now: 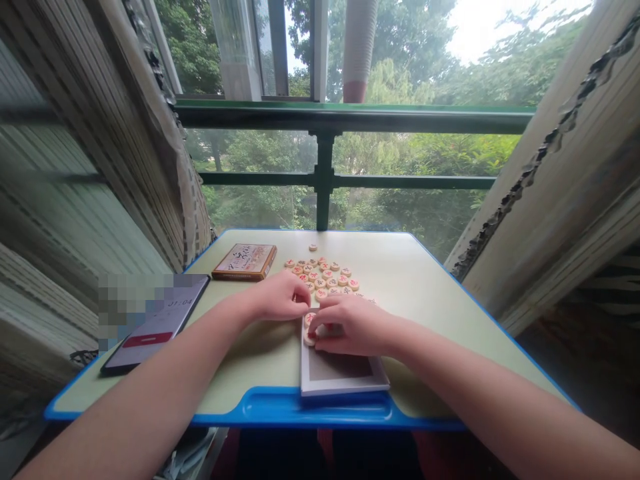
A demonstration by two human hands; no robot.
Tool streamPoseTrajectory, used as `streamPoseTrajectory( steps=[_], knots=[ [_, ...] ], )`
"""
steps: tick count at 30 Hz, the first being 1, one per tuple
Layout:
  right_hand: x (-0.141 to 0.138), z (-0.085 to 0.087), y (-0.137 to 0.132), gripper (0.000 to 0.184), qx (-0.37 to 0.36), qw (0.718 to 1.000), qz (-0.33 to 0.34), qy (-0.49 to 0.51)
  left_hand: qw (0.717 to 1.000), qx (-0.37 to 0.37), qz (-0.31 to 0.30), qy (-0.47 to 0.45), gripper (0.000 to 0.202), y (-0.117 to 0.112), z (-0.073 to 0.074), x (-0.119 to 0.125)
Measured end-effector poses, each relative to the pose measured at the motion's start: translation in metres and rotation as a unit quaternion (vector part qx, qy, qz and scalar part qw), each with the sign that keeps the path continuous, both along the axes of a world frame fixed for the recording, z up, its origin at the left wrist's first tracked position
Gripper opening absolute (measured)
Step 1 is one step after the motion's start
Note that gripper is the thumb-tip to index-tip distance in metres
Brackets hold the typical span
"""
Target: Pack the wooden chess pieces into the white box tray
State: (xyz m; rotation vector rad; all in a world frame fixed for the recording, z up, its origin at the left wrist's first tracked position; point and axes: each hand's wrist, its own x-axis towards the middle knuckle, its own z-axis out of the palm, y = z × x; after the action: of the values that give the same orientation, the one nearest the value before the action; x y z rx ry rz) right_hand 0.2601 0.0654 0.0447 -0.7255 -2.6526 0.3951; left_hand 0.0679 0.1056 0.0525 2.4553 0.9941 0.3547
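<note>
Several round wooden chess pieces (325, 273) with red and dark characters lie in a cluster in the middle of a pale green table (430, 287). A flat white box tray (340, 373) sits near the front edge, with a few pieces at its far end. My left hand (280, 297) rests curled at the near edge of the cluster, its fingertips by the pieces. On the tray's far end lies my right hand (350, 327), fingers bent down onto the pieces there. What either hand grips is hidden.
A brown box lid (245, 261) with printed characters lies at the back left. A phone (155, 323) with its screen lit lies at the left edge. One stray piece (313, 247) sits further back. Behind the table are a green railing (325, 177) and window; bamboo blinds hang on both sides.
</note>
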Motion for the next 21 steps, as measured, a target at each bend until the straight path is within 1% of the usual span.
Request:
streamPoseTrajectory(
  steps=[4, 8, 11, 13, 15, 18, 21],
  knots=[
    [-0.001, 0.001, -0.001, 0.011, -0.002, 1.0, -0.005, 0.007, 1.0, -0.005, 0.003, -0.005, 0.018, 0.001, 0.0, -0.001],
    [0.001, 0.004, 0.0, 0.023, -0.015, 0.998, -0.031, 0.056, 1.0, 0.01, 0.011, 0.011, 0.021, 0.004, -0.001, -0.003],
    [0.006, 0.005, 0.008, 0.026, -0.017, 0.988, -0.091, 0.123, 0.998, 0.045, 0.042, 0.004, 0.025, 0.008, -0.004, -0.002],
    [0.01, 0.003, 0.015, 0.024, -0.016, 0.976, -0.147, 0.158, 0.995, 0.066, 0.067, -0.027, 0.025, 0.009, -0.006, -0.002],
    [0.013, 0.001, 0.022, 0.024, -0.027, 0.967, -0.186, 0.173, 0.989, 0.088, 0.1, -0.057, 0.029, 0.011, -0.007, -0.003],
    [0.017, -0.003, 0.029, 0.024, -0.057, 0.961, -0.199, 0.181, 0.98, 0.113, 0.146, -0.076, 0.036, 0.014, -0.008, -0.005],
    [0.019, -0.004, 0.032, 0.025, -0.07, 0.956, -0.209, 0.192, 0.973, 0.13, 0.174, -0.082, 0.038, 0.019, -0.009, -0.008]
  ],
)
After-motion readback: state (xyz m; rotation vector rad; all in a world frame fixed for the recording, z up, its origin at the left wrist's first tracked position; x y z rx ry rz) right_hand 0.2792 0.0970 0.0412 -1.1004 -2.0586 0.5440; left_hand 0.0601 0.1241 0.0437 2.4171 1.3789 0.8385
